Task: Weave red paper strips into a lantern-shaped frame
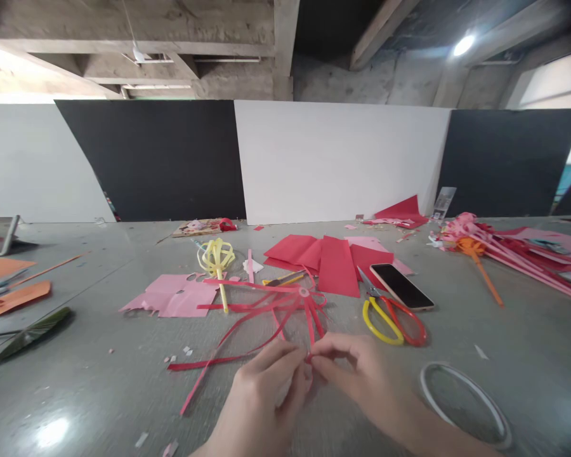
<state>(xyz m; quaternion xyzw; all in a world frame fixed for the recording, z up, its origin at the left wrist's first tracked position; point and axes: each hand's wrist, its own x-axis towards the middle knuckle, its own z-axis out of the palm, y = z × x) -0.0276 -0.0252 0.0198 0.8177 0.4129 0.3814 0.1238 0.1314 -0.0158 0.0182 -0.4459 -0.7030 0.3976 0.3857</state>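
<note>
Red paper strips (261, 311) fan out over the grey table from a small pink round centre (304, 292). Some lie loose to the left; others curve toward me. My left hand (271, 387) has its fingers bent and pinched at the near end of a strip. Opposite it, my right hand (352, 371) pinches the same spot between thumb and forefinger. The fingertips of both hands nearly meet, and the strip end between them is mostly hidden. Scissors (394, 320) with one yellow and one red handle lie beyond my right hand, beside a phone (402, 285).
Behind the strips lie red paper sheets (337, 266), pink paper (171, 295), a cutter knife (285, 279) and a yellow paper ball on a stick (216, 260). A tape roll (464, 403) sits near right. Pink strips (504, 247) are heaped far right. White and black panels (342, 165) stand behind.
</note>
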